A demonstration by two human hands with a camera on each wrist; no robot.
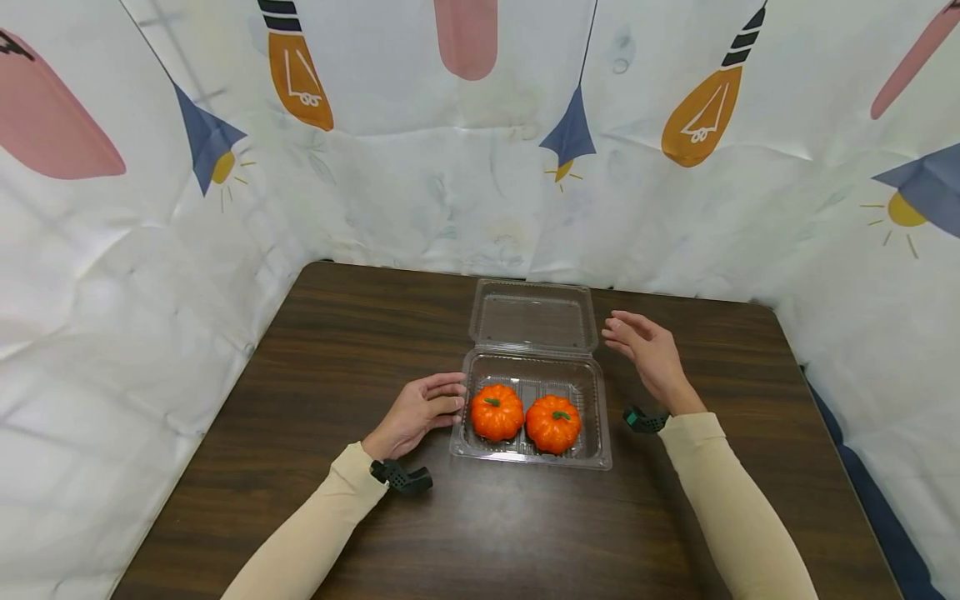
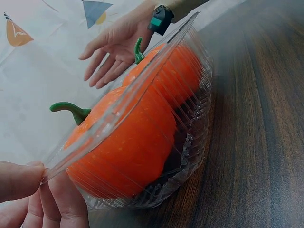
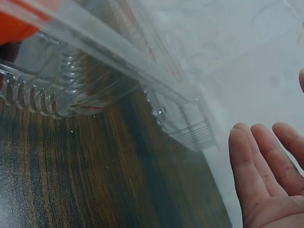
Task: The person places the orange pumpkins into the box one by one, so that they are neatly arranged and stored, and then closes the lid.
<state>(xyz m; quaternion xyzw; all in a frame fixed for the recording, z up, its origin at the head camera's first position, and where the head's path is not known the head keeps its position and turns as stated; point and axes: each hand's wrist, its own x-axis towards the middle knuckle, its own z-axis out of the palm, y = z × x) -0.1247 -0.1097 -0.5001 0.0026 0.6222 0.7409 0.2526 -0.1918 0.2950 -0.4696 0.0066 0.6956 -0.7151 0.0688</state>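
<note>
A clear plastic clamshell box (image 1: 592,454) lies on the table with its lid (image 1: 534,315) folded back, away from me. Two small orange pumpkins with green stems sit side by side in its base, a left pumpkin (image 1: 497,414) and a right pumpkin (image 1: 553,425). At the base's left side, my left hand (image 1: 412,415) pinches the rim between thumb and fingers, as the left wrist view shows up close. My right hand (image 1: 651,358) hovers just right of the lid, holding nothing, its fingers loosely extended and apart from the plastic.
The dark wood-grain table (image 1: 360,333) has a far edge just behind the lid. White curtains (image 1: 465,192) printed with lamps and bulbs hang behind and at both sides. A dark band with a small device is on each wrist.
</note>
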